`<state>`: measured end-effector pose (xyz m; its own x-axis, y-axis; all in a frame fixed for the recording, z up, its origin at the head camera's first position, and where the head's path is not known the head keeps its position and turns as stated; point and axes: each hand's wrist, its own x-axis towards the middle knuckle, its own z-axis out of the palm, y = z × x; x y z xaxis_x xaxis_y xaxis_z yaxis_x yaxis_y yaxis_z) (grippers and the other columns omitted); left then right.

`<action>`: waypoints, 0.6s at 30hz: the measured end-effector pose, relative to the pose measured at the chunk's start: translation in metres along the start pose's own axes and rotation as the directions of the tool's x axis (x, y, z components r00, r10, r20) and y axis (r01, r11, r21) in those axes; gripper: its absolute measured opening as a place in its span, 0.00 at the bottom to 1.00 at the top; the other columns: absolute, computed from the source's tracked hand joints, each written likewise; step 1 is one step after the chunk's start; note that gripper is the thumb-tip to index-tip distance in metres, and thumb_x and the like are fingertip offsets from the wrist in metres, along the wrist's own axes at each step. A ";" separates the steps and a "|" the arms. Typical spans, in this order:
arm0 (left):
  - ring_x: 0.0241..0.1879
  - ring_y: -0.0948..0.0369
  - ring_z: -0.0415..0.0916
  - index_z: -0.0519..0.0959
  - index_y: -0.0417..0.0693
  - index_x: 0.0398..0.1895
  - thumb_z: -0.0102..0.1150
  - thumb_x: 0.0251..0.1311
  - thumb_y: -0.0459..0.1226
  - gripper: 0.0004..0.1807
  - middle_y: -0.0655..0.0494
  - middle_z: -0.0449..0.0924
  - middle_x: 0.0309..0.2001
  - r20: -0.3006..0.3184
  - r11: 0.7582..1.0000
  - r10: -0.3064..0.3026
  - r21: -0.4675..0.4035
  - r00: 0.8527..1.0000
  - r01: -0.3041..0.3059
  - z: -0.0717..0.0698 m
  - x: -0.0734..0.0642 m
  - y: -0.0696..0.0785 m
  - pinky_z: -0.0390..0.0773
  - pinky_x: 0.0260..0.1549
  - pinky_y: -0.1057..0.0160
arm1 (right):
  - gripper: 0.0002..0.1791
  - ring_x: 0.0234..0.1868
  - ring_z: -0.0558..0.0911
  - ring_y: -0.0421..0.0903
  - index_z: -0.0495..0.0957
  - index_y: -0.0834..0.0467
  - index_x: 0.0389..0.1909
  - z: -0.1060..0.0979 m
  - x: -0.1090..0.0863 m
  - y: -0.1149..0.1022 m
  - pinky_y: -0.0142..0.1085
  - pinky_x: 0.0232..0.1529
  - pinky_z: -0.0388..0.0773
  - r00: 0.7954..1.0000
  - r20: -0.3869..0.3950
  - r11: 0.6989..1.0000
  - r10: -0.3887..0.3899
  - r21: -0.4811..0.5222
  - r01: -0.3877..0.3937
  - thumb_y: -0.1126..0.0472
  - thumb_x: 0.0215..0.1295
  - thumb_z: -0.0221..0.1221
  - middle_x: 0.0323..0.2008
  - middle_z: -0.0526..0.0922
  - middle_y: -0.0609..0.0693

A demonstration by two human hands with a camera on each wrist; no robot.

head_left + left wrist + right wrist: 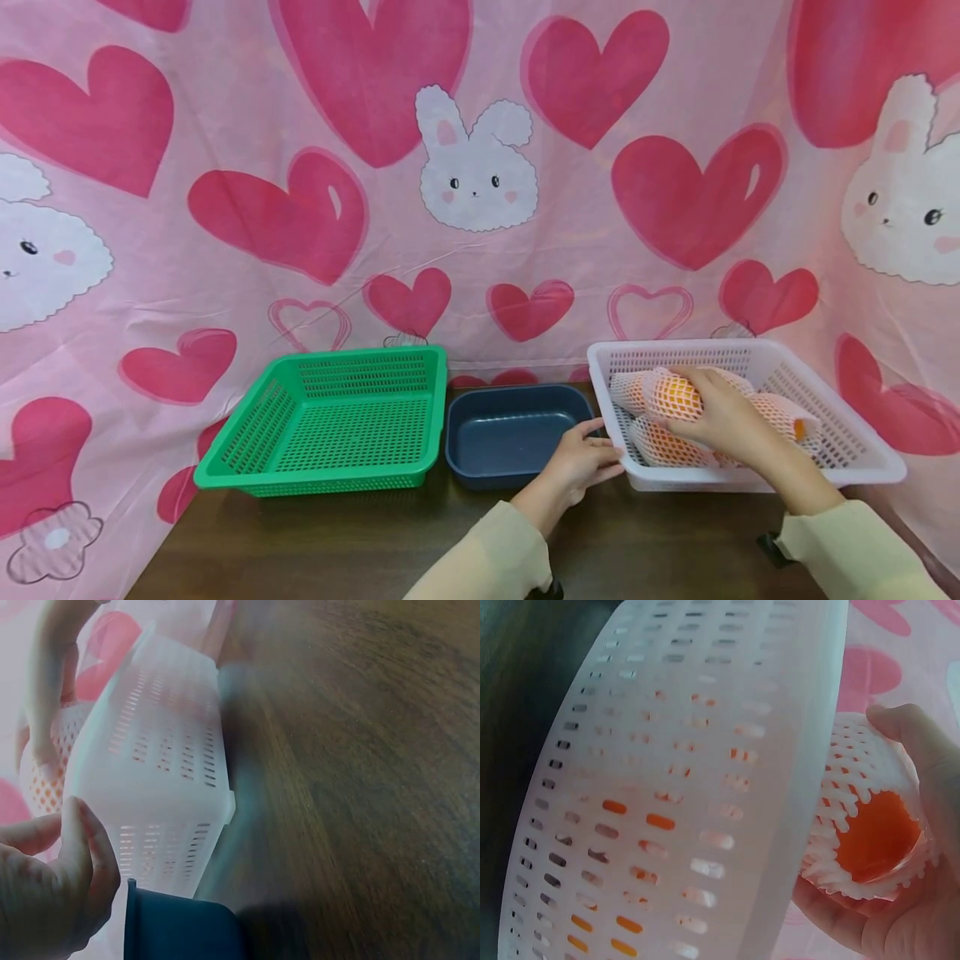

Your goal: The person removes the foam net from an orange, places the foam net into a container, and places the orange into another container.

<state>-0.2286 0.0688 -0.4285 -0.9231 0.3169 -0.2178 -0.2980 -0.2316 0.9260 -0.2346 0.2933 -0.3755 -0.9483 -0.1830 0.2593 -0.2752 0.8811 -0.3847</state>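
Note:
My right hand (723,421) grips an orange fruit in a white foam net (675,396) above the white basket (757,479). In the right wrist view, bare orange skin shows through the open end of the netted fruit (877,836), with thumb and fingers round it. Several more netted fruits (663,446) lie in the basket below, partly hidden by this hand and forearm. At the basket's near left corner, my left hand (573,467) touches the rim with relaxed fingers. The left wrist view shows its fingertips (79,817) against the white rim.
A dark blue basin (510,479) stands between the white basket and a green basket (315,477) on the left. All three rest on a dark wooden table (360,550). Behind them hangs a pink cloth (480,258) with hearts and rabbits.

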 end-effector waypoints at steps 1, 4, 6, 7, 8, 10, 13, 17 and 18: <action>0.38 0.56 0.83 0.69 0.36 0.70 0.61 0.63 0.20 0.31 0.43 0.82 0.45 0.000 1.000 0.000 -0.002 1.000 0.000 0.000 0.000 0.000 0.83 0.45 0.52 | 0.52 0.63 0.68 0.75 0.64 0.68 0.70 0.001 -0.001 -0.002 0.74 0.56 0.66 1.000 -0.007 1.000 -0.010 -0.001 0.010 0.45 0.53 0.76 0.63 0.69 0.75; 0.38 0.56 0.83 0.69 0.35 0.69 0.61 0.63 0.19 0.31 0.42 0.82 0.45 0.000 1.000 0.002 -0.009 1.000 -0.002 0.000 -0.001 0.000 0.83 0.45 0.53 | 0.51 0.60 0.71 0.73 0.66 0.67 0.70 0.003 -0.004 -0.008 0.73 0.54 0.68 0.999 -0.031 0.999 -0.042 -0.006 0.042 0.45 0.52 0.77 0.61 0.71 0.74; 0.37 0.57 0.83 0.69 0.35 0.69 0.61 0.62 0.19 0.31 0.41 0.82 0.45 -0.001 1.000 0.004 -0.010 1.000 -0.004 0.000 -0.002 0.000 0.84 0.44 0.53 | 0.50 0.59 0.72 0.72 0.67 0.66 0.69 0.004 -0.006 -0.011 0.73 0.52 0.69 0.997 -0.042 0.998 -0.062 -0.011 0.062 0.45 0.51 0.77 0.60 0.72 0.73; 0.37 0.57 0.83 0.69 0.35 0.69 0.61 0.62 0.19 0.31 0.42 0.82 0.45 -0.001 1.000 0.004 -0.011 1.000 -0.004 0.000 -0.002 0.000 0.84 0.44 0.53 | 0.50 0.59 0.72 0.71 0.68 0.66 0.69 0.005 -0.007 -0.013 0.73 0.52 0.70 0.996 -0.049 0.997 -0.071 -0.017 0.070 0.44 0.51 0.77 0.59 0.73 0.72; 0.37 0.57 0.83 0.69 0.35 0.69 0.61 0.62 0.19 0.31 0.42 0.82 0.45 0.000 1.000 0.004 -0.010 1.000 -0.004 0.000 -0.002 -0.001 0.84 0.44 0.54 | 0.50 0.59 0.73 0.71 0.68 0.66 0.68 0.006 -0.008 -0.015 0.73 0.52 0.70 0.995 -0.055 0.997 -0.080 -0.015 0.079 0.44 0.51 0.77 0.59 0.74 0.72; 0.36 0.58 0.82 0.69 0.34 0.69 0.61 0.62 0.19 0.30 0.44 0.83 0.44 0.003 1.000 0.003 -0.004 1.000 -0.003 -0.001 -0.002 -0.001 0.84 0.44 0.54 | 0.49 0.59 0.73 0.70 0.69 0.66 0.68 0.007 -0.010 -0.019 0.72 0.53 0.70 0.992 -0.066 0.994 -0.106 -0.002 0.107 0.45 0.51 0.77 0.59 0.74 0.71; 0.36 0.59 0.82 0.70 0.35 0.68 0.61 0.62 0.20 0.30 0.46 0.82 0.42 0.014 1.000 -0.004 0.001 1.000 0.004 -0.003 -0.003 -0.001 0.84 0.45 0.54 | 0.48 0.60 0.74 0.68 0.69 0.64 0.68 0.008 -0.012 -0.024 0.71 0.54 0.70 0.986 -0.082 0.989 -0.143 0.018 0.145 0.46 0.52 0.77 0.60 0.75 0.68; 0.35 0.58 0.83 0.71 0.35 0.68 0.61 0.62 0.21 0.29 0.48 0.83 0.41 0.033 1.000 -0.024 0.015 0.999 0.024 -0.006 -0.005 0.002 0.83 0.46 0.53 | 0.47 0.62 0.72 0.68 0.68 0.61 0.69 0.010 -0.014 -0.029 0.71 0.55 0.69 0.980 -0.082 0.982 -0.179 0.046 0.183 0.45 0.52 0.77 0.63 0.73 0.67; 0.35 0.58 0.83 0.71 0.35 0.68 0.60 0.62 0.21 0.29 0.48 0.84 0.41 0.041 0.999 -0.032 0.020 0.999 0.032 -0.007 -0.005 0.003 0.83 0.46 0.53 | 0.47 0.63 0.71 0.68 0.68 0.60 0.69 0.011 -0.015 -0.031 0.72 0.56 0.69 0.979 -0.083 0.980 -0.185 0.053 0.190 0.45 0.52 0.77 0.63 0.72 0.67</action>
<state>-0.2264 0.0599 -0.4268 -0.9022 0.3617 -0.2348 -0.3221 -0.2031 0.9247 -0.2138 0.2641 -0.3768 -0.8647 -0.3060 0.3984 -0.4580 0.8059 -0.3752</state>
